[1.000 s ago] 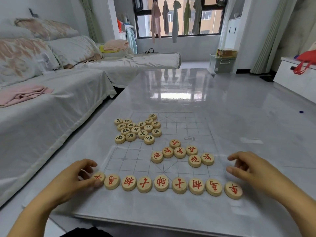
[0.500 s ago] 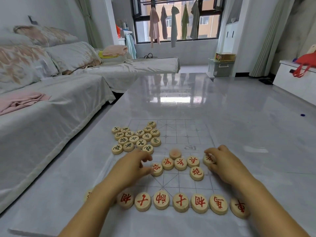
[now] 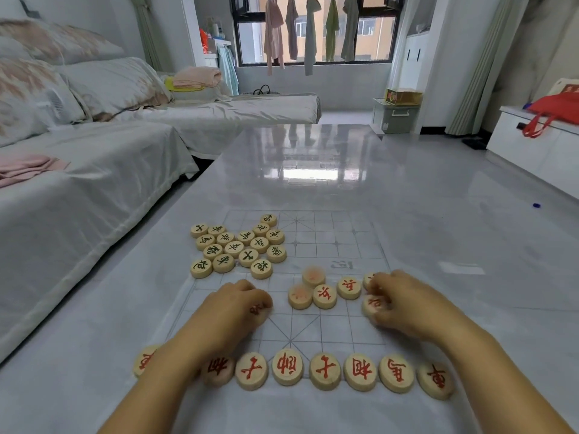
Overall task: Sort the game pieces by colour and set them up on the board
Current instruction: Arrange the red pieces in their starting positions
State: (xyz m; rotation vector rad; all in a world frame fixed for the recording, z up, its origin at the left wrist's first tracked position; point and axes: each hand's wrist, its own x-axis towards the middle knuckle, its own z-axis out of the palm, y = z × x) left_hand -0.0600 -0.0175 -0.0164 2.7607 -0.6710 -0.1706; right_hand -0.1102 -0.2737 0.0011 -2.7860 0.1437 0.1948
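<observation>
Living room, daylight through a dark-framed window (image 3: 313, 29) at the far wall, garments (image 3: 308, 29) hung on a line across it. Sofa (image 3: 94, 170) under a pale cover along the left, patterned cushions (image 3: 103, 86) at its back, folded pink cloth (image 3: 28, 167) on the seat. White cabinet (image 3: 539, 145) at right with a red bag (image 3: 557, 111) on top; green storage box (image 3: 396, 119) by the far wall. Glossy grey table (image 3: 423, 220) in the centre, window reflected on its top.

Translucent board (image 3: 316, 324) with a printed grid, flat on the near part of the table. Green-lettered pieces (image 3: 235, 247) clustered tight at the far left corner of the board, some lying off its edge. Red-lettered back row (image 3: 322, 369) lined along the near edge, pieces side by side; left part crossed by the forearm. Loose red pieces (image 3: 324, 291) near mid-board, four clear of the hands, two of them blurred.

Left hand (image 3: 232, 311) palm down on the left half of the board, fingers closed around one red piece (image 3: 258, 309), lettering visible at the fingertips. Right hand (image 3: 404, 303) palm down on the right half, fingers curled onto a red piece (image 3: 372, 303) at the fingertips; a second piece (image 3: 369, 278) just beyond, partly covered. Whether either piece is lifted off the board: cannot tell.
</observation>
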